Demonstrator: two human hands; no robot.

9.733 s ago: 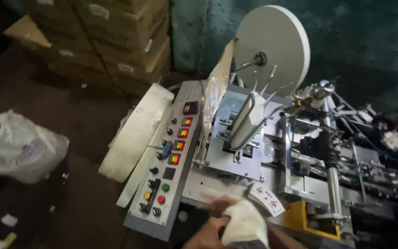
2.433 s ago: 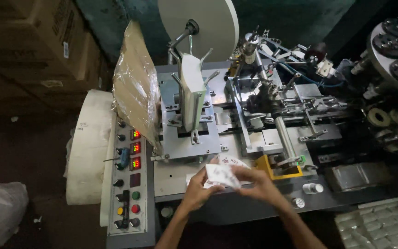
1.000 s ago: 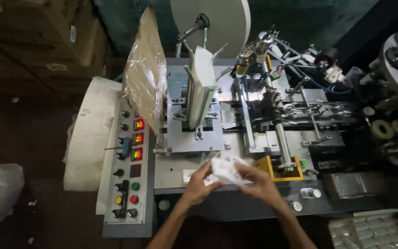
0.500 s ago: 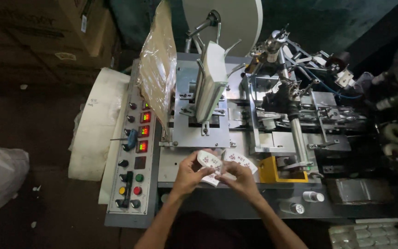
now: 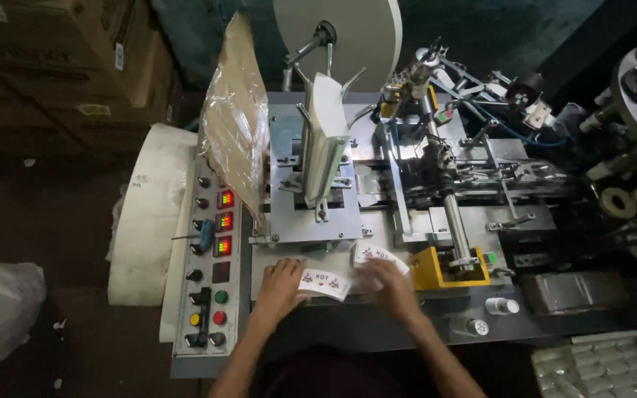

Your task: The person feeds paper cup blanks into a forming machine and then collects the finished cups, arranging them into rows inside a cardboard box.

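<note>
Two hands work at the front of a packaging machine [image 5: 377, 184]. Left hand [image 5: 280, 284] pinches a white printed sachet [image 5: 324, 282] in its fingers, just above the grey surface [image 5: 377, 317]. Right hand [image 5: 391, 284], blurred, grips another sachet [image 5: 377, 256] beside a yellow bracket [image 5: 436, 269]. Control panel [image 5: 211, 273] lies left.

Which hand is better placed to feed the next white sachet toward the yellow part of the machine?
Probably the right hand. It lies beside the yellow bracket and touches a white sachet there. The left hand holds another sachet farther away, near the control panel.
</note>
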